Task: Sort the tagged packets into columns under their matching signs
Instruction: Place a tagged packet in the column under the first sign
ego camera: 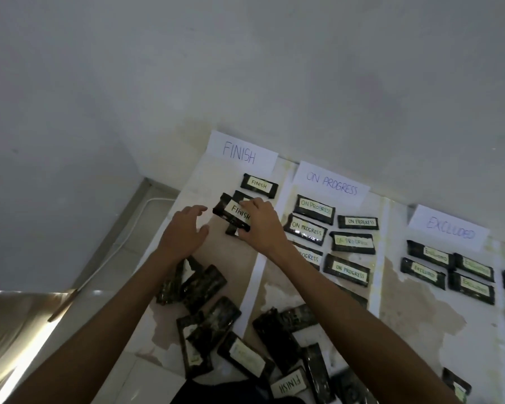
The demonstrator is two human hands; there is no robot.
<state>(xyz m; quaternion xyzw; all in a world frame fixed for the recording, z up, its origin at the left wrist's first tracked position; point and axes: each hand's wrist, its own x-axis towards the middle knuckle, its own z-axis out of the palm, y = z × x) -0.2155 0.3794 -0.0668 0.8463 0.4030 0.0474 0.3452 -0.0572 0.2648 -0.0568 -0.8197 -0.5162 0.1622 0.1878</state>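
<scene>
right hand (260, 225): my fingers pinch a FINISH packet (233, 215) | place: sheet (231, 258) far-left corner, under FINISH sign (241, 153) | left hand (184, 231): my fingers spread, holding nothing

The FINISH sign (242, 152) lies left of the ON PROGRESS sign (331, 183), the EXCLUDED sign (449, 228) rightmost.

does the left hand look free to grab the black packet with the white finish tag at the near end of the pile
Probably yes: the left hand is open and empty, and the black packet with the white FINISH tag lies tag up on the pile, nothing over it.
</scene>
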